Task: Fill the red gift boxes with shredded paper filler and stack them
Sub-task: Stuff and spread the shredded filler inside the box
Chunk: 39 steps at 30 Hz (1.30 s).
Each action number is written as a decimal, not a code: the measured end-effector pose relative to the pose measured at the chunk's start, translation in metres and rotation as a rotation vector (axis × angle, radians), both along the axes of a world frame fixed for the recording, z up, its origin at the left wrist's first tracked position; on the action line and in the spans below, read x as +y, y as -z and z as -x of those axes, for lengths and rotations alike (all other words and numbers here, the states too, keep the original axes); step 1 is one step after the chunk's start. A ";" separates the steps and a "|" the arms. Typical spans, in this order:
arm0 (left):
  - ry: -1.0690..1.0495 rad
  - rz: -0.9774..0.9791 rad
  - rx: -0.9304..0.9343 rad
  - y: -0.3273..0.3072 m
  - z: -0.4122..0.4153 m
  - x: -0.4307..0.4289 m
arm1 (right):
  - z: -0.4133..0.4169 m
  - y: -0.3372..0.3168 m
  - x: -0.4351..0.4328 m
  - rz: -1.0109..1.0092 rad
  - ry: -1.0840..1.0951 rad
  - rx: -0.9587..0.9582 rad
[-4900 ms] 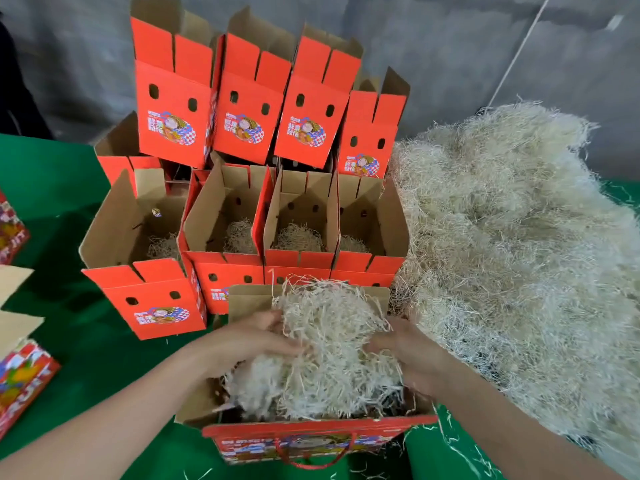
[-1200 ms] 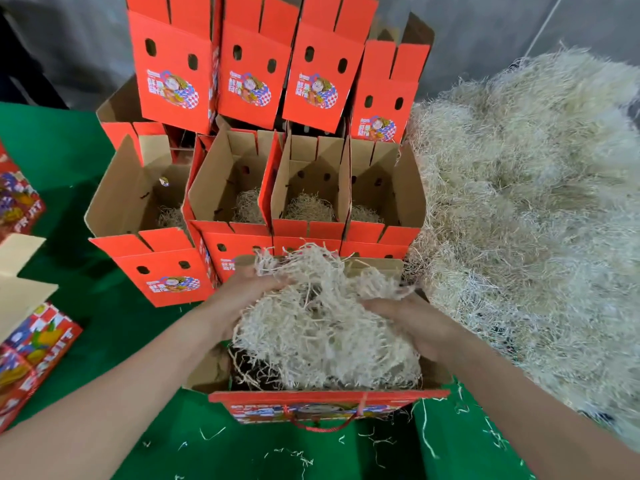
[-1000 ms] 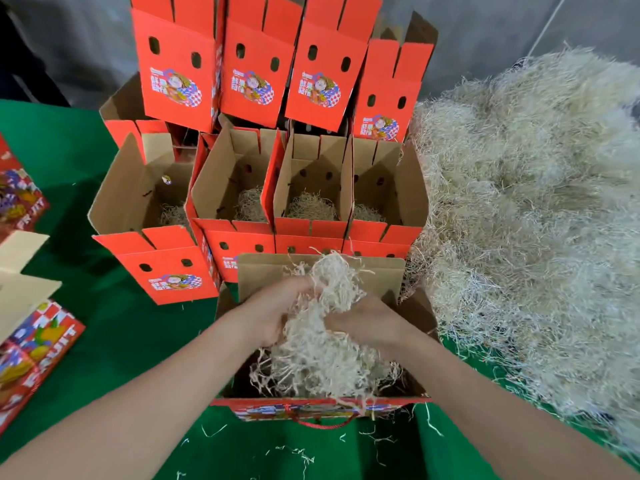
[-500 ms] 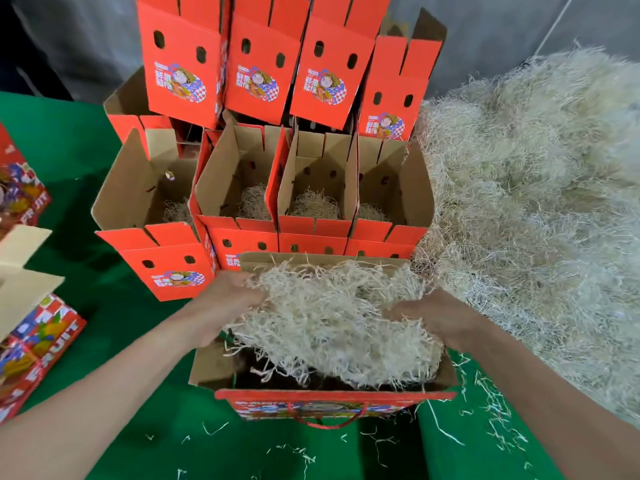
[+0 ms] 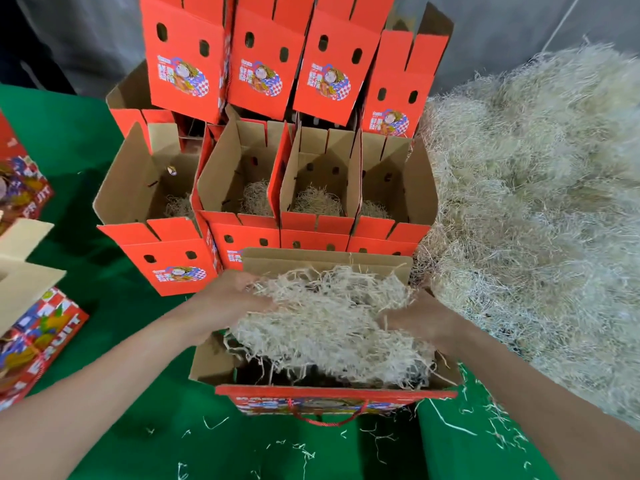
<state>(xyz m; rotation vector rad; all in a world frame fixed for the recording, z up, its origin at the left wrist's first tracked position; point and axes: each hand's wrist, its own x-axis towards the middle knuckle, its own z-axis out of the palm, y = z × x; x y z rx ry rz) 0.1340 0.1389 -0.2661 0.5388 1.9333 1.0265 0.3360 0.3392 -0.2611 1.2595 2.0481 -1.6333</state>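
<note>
The open red gift box (image 5: 332, 398) stood at the near edge of the green-covered table (image 5: 104, 341), its brown flaps spread. A wad of shredded paper filler (image 5: 329, 327) hung over its mouth, stretched wide between the two hands. A dark gap under the wad showed it was not yet bedded on the floor of the box. The left hand (image 5: 232, 299) gripped the wad's left edge, fingers curled into the strands. The right hand (image 5: 420, 320) gripped the right edge, its fingertips buried out of sight.

The step looked to be settling the filler. It would go best if both hands lowered together so the wad stayed level, then let go and pressed flat-palmed toward the corners. In the row of filled boxes (image 5: 311, 202) just behind, the filler lay as a low nest, and that seemed the depth to match. This wad looked generous and might need thinning. Strands drooped toward the near rim and would have to be tucked inside, or the flaps would catch on them. The cardboard would probably slide under a one-sided push. Stray strands (image 5: 301, 452) littered the cloth, so gentle handling would shed less. The loose heap of filler (image 5: 536, 220) lay just beside the box, toward the table's right edge.
</note>
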 end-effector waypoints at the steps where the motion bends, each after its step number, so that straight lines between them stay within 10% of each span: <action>1: -0.029 -0.012 0.011 0.000 0.002 -0.004 | -0.004 0.001 0.003 0.004 0.003 -0.007; 9: 0.060 -0.188 -0.535 -0.016 -0.025 0.015 | 0.023 -0.010 -0.024 0.199 -0.132 0.030; 18: -0.065 0.091 -0.030 -0.008 -0.010 0.007 | 0.015 0.023 -0.013 0.019 -0.103 -0.174; 25: 0.518 0.472 0.666 -0.016 -0.002 -0.001 | 0.013 0.027 0.018 -0.146 -0.134 -0.244; 39: 0.752 0.857 0.473 0.073 -0.021 0.059 | 0.078 0.091 -0.001 -0.309 -0.851 -0.571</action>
